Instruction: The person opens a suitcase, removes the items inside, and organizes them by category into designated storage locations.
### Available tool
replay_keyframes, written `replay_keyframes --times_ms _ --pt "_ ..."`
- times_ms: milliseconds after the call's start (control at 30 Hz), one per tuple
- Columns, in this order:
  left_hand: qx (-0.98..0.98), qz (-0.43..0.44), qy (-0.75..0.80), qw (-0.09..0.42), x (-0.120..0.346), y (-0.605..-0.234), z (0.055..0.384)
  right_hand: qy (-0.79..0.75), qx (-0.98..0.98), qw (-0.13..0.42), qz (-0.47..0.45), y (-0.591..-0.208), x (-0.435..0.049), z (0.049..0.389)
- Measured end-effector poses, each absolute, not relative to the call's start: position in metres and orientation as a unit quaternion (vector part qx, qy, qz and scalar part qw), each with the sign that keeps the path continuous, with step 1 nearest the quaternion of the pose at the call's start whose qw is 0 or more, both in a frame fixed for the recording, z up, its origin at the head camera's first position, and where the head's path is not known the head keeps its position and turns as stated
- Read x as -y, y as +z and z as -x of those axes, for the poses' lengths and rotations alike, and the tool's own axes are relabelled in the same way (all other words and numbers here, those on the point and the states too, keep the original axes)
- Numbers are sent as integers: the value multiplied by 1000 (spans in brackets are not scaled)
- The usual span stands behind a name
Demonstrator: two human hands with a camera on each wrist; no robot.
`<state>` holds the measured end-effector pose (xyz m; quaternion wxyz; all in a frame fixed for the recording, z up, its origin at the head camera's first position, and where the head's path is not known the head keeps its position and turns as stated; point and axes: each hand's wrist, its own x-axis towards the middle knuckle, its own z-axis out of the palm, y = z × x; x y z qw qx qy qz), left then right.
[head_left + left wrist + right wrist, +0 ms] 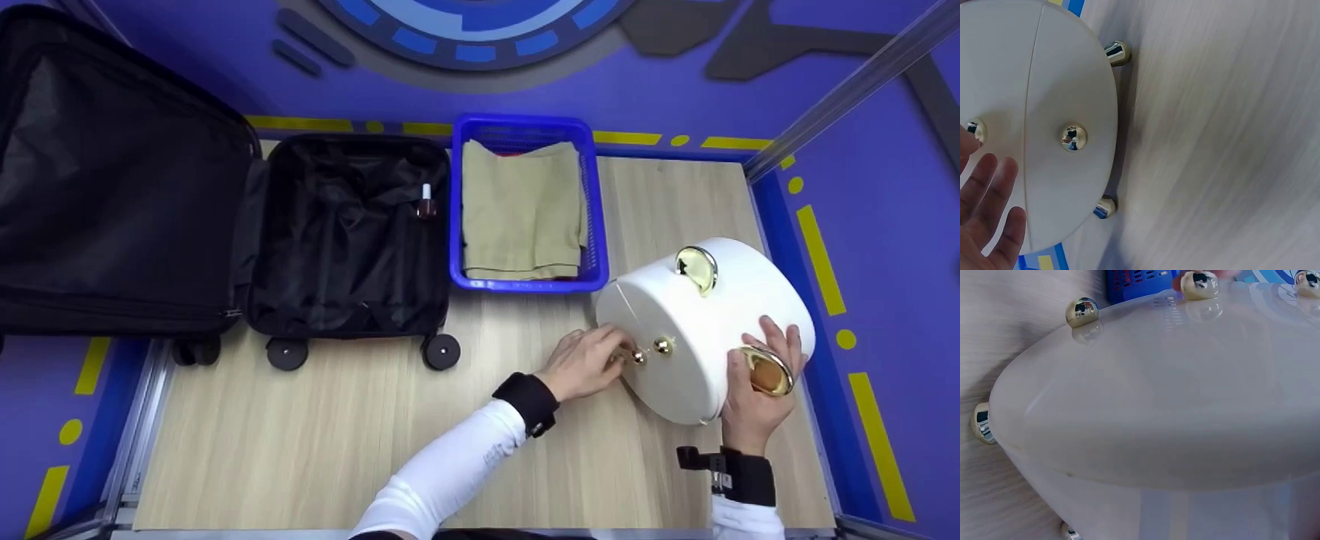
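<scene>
A glossy white rounded case [750, 300] with gold fittings stands at the right of the table, its split lid facing left. My left hand [589, 362] is at that face, fingertips pinching a small gold knob [977, 130] near the seam. Its other fingers are spread loosely before the panel. A second gold knob [1073, 138] sits across the seam, untouched. My right hand [761, 397] rests on the near side of the case, thumb and fingers spread around a gold ring handle [769, 371]. In the right wrist view the white body fills most of the picture, and the hand itself is mostly hidden.
A blue plastic basket [454, 225] with folded khaki cloth [521, 210] stands left of the case. Further left lies an open black suitcase [337, 277], holding a small dark bottle with a white cap [426, 204]. Blue walls border the wooden table [300, 442].
</scene>
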<state>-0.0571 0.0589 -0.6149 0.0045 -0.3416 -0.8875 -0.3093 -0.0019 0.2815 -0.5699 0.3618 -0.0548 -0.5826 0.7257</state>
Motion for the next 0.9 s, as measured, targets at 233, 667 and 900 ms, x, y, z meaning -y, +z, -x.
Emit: replay_keyframes --times_ms 233,667,900 --pt "890 278 -354 -68 -60 -631 60 729 580 359 56 -571 -284 1" --pt "916 242 -307 -93 -73 -652 61 714 596 365 43 -553 -270 -1" --pt "918 226 -309 -109 -78 -651 63 719 587 369 45 -558 -274 1"
